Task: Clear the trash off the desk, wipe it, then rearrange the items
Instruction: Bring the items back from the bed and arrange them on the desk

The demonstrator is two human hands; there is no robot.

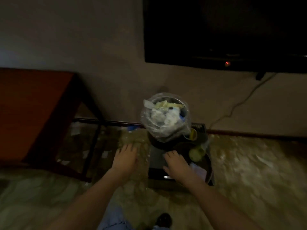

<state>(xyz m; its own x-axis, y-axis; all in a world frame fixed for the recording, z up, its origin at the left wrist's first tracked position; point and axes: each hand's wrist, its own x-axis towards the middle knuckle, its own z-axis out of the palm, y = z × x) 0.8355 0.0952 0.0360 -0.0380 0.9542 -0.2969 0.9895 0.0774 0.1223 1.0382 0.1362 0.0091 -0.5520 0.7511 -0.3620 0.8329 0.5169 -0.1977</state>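
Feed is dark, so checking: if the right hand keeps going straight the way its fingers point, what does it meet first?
Probably the trash bin, lined with a clear bag, just beyond the right hand fingertips. Depth is unclear in this dim, blurred view.

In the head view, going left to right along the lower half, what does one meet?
Reddish wooden desk → left hand → right hand → pale green round thing beside the right hand. The trash bin lined with a clear bag stands farther back, above the hands, so it has no clear place in this order.
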